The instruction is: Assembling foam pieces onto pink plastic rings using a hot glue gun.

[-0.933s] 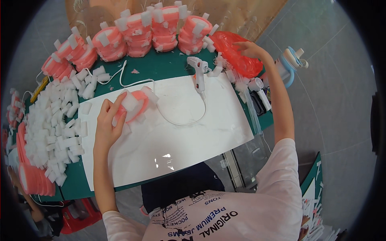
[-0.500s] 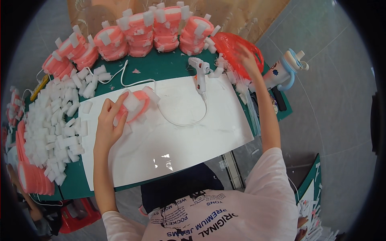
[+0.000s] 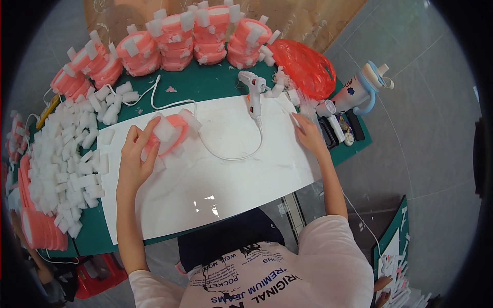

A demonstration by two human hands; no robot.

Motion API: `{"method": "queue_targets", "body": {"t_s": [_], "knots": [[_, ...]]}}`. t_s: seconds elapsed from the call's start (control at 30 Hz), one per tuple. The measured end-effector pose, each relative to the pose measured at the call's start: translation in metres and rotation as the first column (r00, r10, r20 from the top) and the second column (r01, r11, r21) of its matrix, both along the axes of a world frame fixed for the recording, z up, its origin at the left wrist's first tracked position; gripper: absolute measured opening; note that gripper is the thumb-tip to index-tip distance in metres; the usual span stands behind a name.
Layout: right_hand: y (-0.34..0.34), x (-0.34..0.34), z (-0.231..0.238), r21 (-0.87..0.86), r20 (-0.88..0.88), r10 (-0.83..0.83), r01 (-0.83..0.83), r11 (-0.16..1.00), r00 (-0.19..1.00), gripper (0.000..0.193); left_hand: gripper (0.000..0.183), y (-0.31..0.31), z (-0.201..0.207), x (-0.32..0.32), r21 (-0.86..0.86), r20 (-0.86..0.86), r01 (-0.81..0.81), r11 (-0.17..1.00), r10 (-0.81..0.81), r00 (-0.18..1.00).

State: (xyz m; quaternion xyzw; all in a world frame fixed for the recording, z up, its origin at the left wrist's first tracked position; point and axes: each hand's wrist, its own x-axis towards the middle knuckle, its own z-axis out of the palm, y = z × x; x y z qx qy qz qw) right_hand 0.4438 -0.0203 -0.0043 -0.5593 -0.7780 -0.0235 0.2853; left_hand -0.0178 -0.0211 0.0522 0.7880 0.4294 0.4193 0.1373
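My left hand [image 3: 136, 156] is closed round the near side of a pink foam ring [image 3: 178, 129] with white foam blocks stuck to it, resting on or just above the white board [image 3: 246, 179]. My right hand [image 3: 308, 134] lies over the board's right edge, fingers stretched out, with nothing seen in it. Close by are clear plastic strips [image 3: 311, 110] and a small white handheld fan [image 3: 331, 115]. A white glue gun [image 3: 253, 95] rests on the far part of the board, its cord curving toward the ring.
Loose white foam blocks [image 3: 61, 154] are heaped at left. Stacked pink foam rings [image 3: 177, 43] line the table's far edge. At right stand a red plastic bag [image 3: 303, 66] and a white bottle [image 3: 357, 90]. Flat pink pieces [image 3: 43, 226] lie at near left; another person's hand [image 3: 382, 290] shows lower right.
My right hand has come back from over the red bag to the board's right edge, uncovering the bag and the fan. My left hand still holds the ring in about the same place.
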Motion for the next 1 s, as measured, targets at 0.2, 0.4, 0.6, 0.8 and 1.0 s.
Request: {"method": "queue_targets", "body": {"t_s": [0.2,0.4,0.6,0.8,1.0], "knots": [[-0.044,-0.004,0.016,-0.04,-0.008,-0.218,0.217,0.975,0.976,0.027,0.048,0.0,0.0,0.0,-0.006,-0.008,-0.007,1.0,0.007,1.0],[-0.073,-0.005,0.058,-0.383,0.039,-0.451,0.431,0.817,0.891,0.024,0.048,0.002,-0.002,-0.001,0.001,-0.012,-0.01,1.0,0.01,1.0],[-0.09,0.019,0.069,-0.66,-0.037,-0.421,0.294,0.691,0.906,0.029,0.049,0.001,-0.001,-0.001,-0.012,-0.021,-0.01,1.0,0.01,1.0],[-0.135,0.037,0.062,-0.587,-0.752,-0.377,-0.288,0.756,0.541,0.044,0.049,0.0,-0.001,-0.003,-0.022,-0.027,-0.016,1.0,0.015,1.0],[-0.211,0.112,-0.066,0.036,-0.943,-0.17,-0.598,0.801,-0.284,0.031,0.048,-0.002,-0.001,-0.003,-0.029,-0.031,-0.017,0.999,0.016,0.999]]}}
